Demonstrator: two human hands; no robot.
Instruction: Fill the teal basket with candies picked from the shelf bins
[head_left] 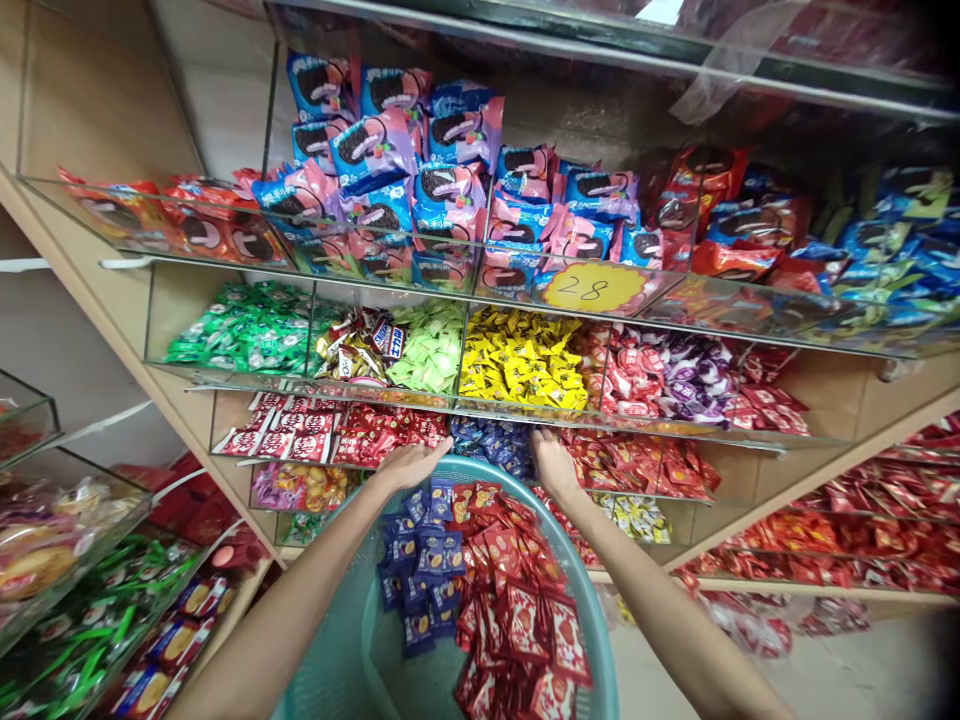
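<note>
My left hand [412, 464] is at the front of a shelf compartment of small dark blue packets [493, 446], thumb stretched toward them. Its other fingers are partly hidden, and I see nothing held in it. On the other side of the same packets is my right hand [553, 462], fingers reaching in at the compartment's right end, with no item visible in it. Below and between my forearms stands a teal plastic basket [600, 640]. Inside it, blue packets [439, 552] lie on the left and a heap of red packets [517, 610] on the right.
Clear-fronted shelves rise ahead, with blue-and-pink cookie packs [375, 150] on top behind a yellow price tag [592, 288] reading 28. Beneath are green candies [244, 328] and yellow candies [521, 360]. Another rack with green packets [97, 610] stands at left.
</note>
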